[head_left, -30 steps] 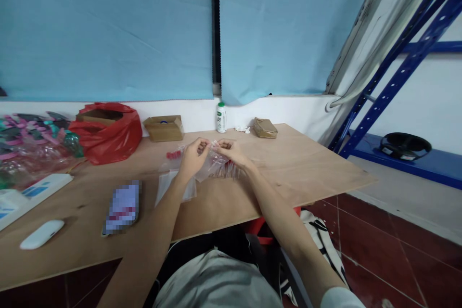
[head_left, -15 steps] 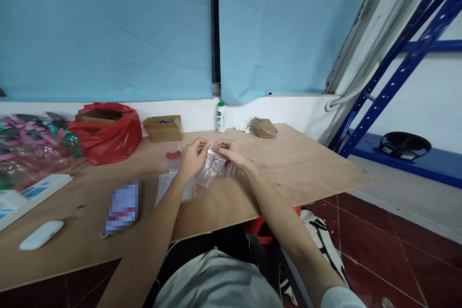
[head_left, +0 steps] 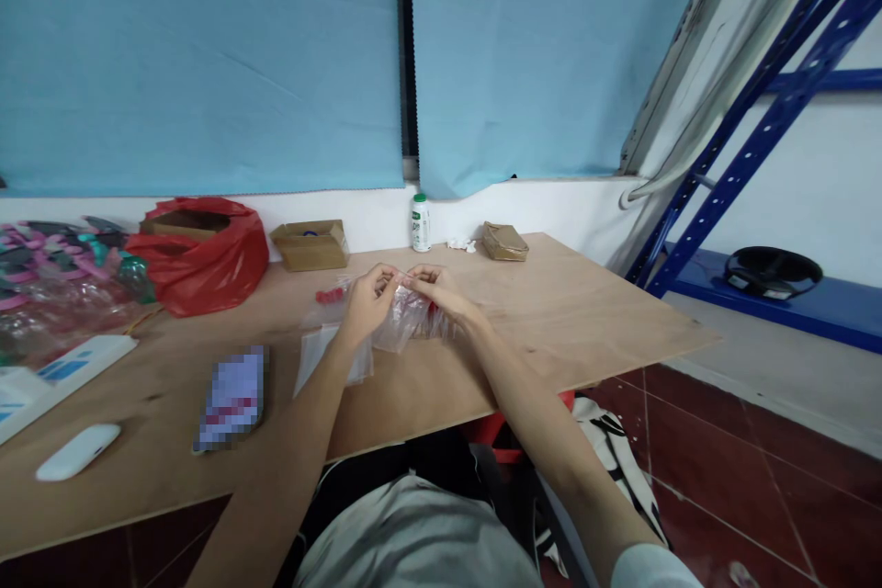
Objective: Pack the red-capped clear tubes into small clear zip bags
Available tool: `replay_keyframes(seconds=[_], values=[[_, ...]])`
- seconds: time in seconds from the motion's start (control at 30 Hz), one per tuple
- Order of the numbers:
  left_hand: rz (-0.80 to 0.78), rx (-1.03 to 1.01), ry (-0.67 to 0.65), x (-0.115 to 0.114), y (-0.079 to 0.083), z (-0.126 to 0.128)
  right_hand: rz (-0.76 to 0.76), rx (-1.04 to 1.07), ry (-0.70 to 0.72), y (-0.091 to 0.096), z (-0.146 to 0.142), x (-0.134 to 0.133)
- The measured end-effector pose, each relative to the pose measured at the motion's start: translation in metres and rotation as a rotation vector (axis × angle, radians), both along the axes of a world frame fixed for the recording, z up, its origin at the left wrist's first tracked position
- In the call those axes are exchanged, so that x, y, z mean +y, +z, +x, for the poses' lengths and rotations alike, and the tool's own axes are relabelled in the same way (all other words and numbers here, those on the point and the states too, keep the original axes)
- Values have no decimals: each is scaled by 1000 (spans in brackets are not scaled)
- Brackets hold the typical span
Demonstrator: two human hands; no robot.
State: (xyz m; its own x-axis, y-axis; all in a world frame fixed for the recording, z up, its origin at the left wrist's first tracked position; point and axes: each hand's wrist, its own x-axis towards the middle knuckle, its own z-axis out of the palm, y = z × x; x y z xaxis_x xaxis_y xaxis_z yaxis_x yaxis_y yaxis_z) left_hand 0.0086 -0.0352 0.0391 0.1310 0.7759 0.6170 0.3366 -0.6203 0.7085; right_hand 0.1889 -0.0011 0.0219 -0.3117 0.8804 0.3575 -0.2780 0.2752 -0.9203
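Both hands meet over the middle of the table and pinch the top edge of a clear plastic bag (head_left: pixel 400 323), which hangs down between them. My left hand (head_left: pixel 372 294) is closed on the bag's left side; my right hand (head_left: pixel 441 289) is closed on its right side, fingertips close to the left's. Small red pieces (head_left: pixel 329 296) in clear plastic lie just left of my left hand. More red and clear pieces (head_left: pixel 437 322) show partly behind the bag, under my right hand. Flat clear bags (head_left: pixel 334 354) rest by my left forearm.
A red plastic bag (head_left: pixel 207 271) holding a carton, an open cardboard box (head_left: pixel 311 245), a white bottle (head_left: pixel 421 223) and a brown packet (head_left: pixel 505 241) stand along the wall. Nearer left are spray bottles (head_left: pixel 62 285), a blurred-out phone-like item (head_left: pixel 231 400) and a white case (head_left: pixel 78 452).
The bag's lower end has lifted slightly and looks more crumpled between my fingers. Both hands stay in nearly the same place; the view has shifted a little.
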Motion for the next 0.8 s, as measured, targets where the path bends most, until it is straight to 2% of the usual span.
replay_keyframes(seconds=[0.2, 0.4, 0.63, 0.8], values=[[-11, -114, 21, 4, -1, -4, 2, 5, -21, 0, 0, 0], [-84, -78, -26, 8, -4, -6, 7, -35, -49, 2, 1, -2], [-25, -133, 59, 5, 0, -8, -63, 46, -80, 3, -2, -1], [-60, -181, -13, 7, 0, -8, -50, 81, -99, 5, -2, -2]])
